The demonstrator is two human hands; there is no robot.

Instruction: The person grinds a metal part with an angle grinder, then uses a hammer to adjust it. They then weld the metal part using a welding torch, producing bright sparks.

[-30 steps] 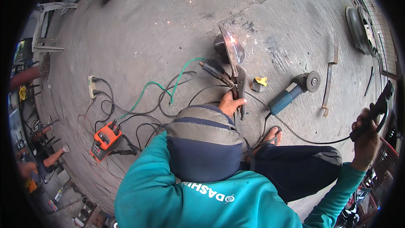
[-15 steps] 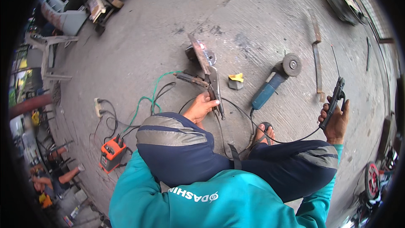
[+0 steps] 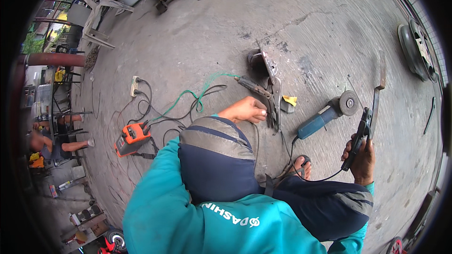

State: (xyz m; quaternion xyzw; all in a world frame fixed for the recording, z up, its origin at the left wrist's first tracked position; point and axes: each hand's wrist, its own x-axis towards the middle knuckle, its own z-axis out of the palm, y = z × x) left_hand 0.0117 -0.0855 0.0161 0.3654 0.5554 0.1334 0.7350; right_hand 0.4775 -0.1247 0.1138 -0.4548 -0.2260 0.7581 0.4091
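My left hand (image 3: 246, 110) is closed, its thumb and fingertips at the handle of metal locking pliers (image 3: 277, 106). The pliers' jaws meet a rusty flat metal piece (image 3: 268, 62), beside a dark round part (image 3: 256, 61). A cable-fed clamp (image 3: 254, 86), probably a ground clamp, sits against the pliers. Off to the right, my right hand (image 3: 363, 162) is wrapped round a black welding electrode holder (image 3: 359, 138). A thin electrode (image 3: 355, 89) sticks up from its head. Between the hands lie a blue angle grinder (image 3: 320, 117) and a small grey block (image 3: 286, 107) with a yellow top.
An orange welding machine (image 3: 134, 136) stands at left, near a power outlet (image 3: 135, 86) and tangled cables (image 3: 193, 101). A bent flat bar (image 3: 376, 94) and a wheel rim (image 3: 416, 51) lie at right. Far left are a plastic chair (image 3: 96, 14) and another person (image 3: 52, 146).
My view has swung left, so floor objects appear farther right. My right hand has come inward, bringing the electrode holder closer to the grinder. My left thumb no longer lies across the pliers.
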